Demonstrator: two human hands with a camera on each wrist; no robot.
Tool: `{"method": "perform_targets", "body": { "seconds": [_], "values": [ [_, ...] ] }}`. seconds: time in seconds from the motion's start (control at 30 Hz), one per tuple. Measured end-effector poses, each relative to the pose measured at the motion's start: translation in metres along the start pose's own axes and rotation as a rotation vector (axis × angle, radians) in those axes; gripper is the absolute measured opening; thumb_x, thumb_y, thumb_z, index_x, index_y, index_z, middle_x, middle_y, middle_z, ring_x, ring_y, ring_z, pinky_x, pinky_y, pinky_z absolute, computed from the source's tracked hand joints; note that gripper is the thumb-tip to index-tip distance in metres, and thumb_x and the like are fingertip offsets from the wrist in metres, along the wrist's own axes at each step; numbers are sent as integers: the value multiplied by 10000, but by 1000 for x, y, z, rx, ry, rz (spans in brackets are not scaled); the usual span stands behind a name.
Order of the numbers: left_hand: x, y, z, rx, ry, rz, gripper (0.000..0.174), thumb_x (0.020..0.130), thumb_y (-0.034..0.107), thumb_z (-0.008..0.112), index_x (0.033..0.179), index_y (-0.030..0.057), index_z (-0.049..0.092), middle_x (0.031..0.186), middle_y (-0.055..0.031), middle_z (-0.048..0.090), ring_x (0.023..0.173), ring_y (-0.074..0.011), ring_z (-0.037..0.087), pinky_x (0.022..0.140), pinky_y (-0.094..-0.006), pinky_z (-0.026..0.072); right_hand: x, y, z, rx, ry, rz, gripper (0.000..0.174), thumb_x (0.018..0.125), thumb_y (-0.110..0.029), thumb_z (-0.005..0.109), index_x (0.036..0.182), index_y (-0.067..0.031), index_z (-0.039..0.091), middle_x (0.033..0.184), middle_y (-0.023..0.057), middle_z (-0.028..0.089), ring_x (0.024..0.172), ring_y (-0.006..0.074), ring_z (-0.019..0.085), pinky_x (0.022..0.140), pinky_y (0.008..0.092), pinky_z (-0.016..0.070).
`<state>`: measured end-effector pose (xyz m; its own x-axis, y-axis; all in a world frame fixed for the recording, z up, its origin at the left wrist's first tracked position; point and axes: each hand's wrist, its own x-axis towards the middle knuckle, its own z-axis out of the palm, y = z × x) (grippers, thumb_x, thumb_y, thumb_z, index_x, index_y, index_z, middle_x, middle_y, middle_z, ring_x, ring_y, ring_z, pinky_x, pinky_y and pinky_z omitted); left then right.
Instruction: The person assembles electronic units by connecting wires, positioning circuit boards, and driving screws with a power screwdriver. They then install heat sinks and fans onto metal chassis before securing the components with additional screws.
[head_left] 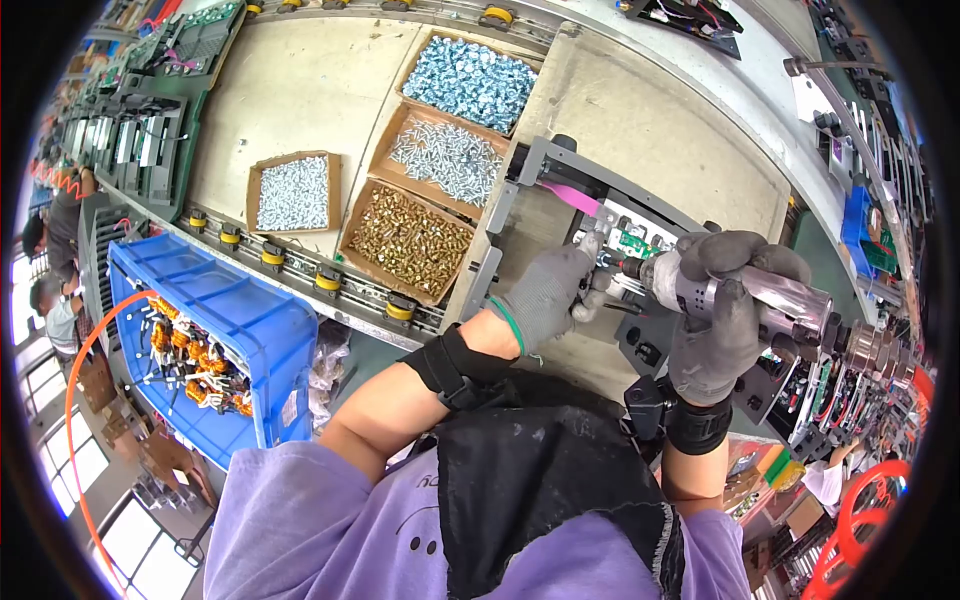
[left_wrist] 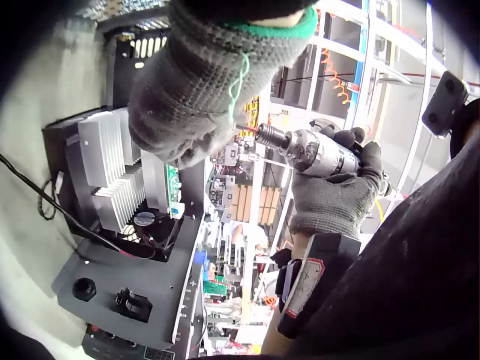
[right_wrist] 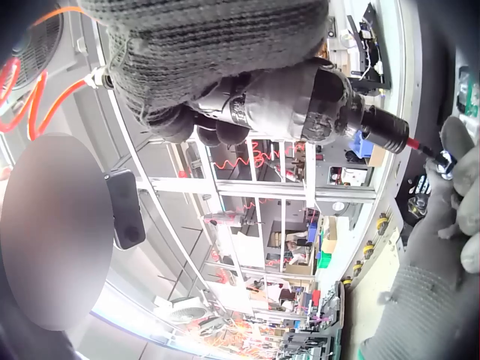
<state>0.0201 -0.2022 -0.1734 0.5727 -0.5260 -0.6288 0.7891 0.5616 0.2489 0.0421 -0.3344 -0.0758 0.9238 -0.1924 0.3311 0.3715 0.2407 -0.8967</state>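
Your left fingertips [right_wrist: 448, 162] pinch the tip of the bit [right_wrist: 420, 145] while your right hand [head_left: 715, 335] grips the pneumatic screwdriver [head_left: 765, 290].

On your left hand [head_left: 545, 295] the thumb and forefinger press together round the end of the red bit. Whether a screw sits between them, you cannot tell from these views. Your right fingers curl fully round the silver barrel, which lies level and points toward your left hand. Both gloves meet over the black chassis [left_wrist: 127, 281] set in the grey frame [head_left: 530, 165] in front of you. Its finned heatsink [left_wrist: 112, 169] and small fan [left_wrist: 145, 220] stand just beside your left hand. To the left on the bench lie cardboard boxes of brass screws [head_left: 408, 240], silver screws [head_left: 447, 158] and bluish screws [head_left: 470, 80], touching in a row. A blue crate [head_left: 255, 320] stands near your left elbow.
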Motion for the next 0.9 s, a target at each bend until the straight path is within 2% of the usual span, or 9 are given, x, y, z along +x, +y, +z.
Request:
{"method": "perform_targets", "body": {
  "seconds": [0.17,0.27,0.37,0.47,0.53,0.63,0.7,0.87,0.9],
  "values": [
    [14,11,15,-20,87,-68,432,972,504,468,891,82,515,660,-9,470,507,-85,375,413,-220,270,3,12,-3,-49,6,-35,351,805,-61,693,1051,-66,443,799,180,642,699,250,629,618,354,532],
    [32,17,21,-37,159,-99,467,959,548,461,863,95,524,566,9,432,421,-91,319,379,-228,240,6,24,-4,-82,131,-26,361,803,-14,679,1087,-57,459,846,199,657,729,254,651,647,355,548],
    [35,20,19,-27,158,-116,461,963,555,444,846,120,544,550,18,442,394,-89,331,373,-220,258,12,31,-5,-119,76,8,414,774,107,646,1117,-46,474,904,200,667,758,228,666,677,345,571],
    [37,20,14,62,105,-122,448,967,553,432,833,147,563,566,22,476,384,-80,357,366,-216,290,13,41,-6,-241,58,37,413,778,111,645,1119,-43,470,915,199,668,767,220,668,665,331,570],
    [41,17,15,-24,287,-75,498,960,557,436,712,135,523,493,16,409,366,-103,353,326,-279,247,12,42,-3,-207,63,72,408,786,128,628,1119,-41,465,922,202,668,778,211,668,672,322,567],
    [45,10,10,18,413,-39,490,953,555,456,706,137,520,503,13,422,373,-102,373,325,-283,256,10,43,-2,-285,21,40,414,791,142,615,1118,-50,450,924,197,667,786,207,664,683,316,559],
    [43,10,7,42,381,-30,469,971,534,432,737,145,551,533,22,451,384,-92,375,348,-258,269,9,44,-3,-285,-65,28,422,794,152,608,1117,-58,437,925,188,667,790,200,658,691,312,552],
    [41,10,5,87,333,23,464,984,518,413,764,147,584,554,27,473,396,-85,378,373,-234,286,8,47,-2,-289,-41,8,462,783,144,627,1132,-72,417,918,176,665,759,188,645,667,308,546],
    [40,13,9,72,366,12,478,983,520,413,751,138,583,540,26,459,396,-88,374,375,-234,285,13,45,-10,-364,-171,3,456,788,138,629,1129,-74,414,906,174,662,744,186,640,652,305,543]
  ]
}}
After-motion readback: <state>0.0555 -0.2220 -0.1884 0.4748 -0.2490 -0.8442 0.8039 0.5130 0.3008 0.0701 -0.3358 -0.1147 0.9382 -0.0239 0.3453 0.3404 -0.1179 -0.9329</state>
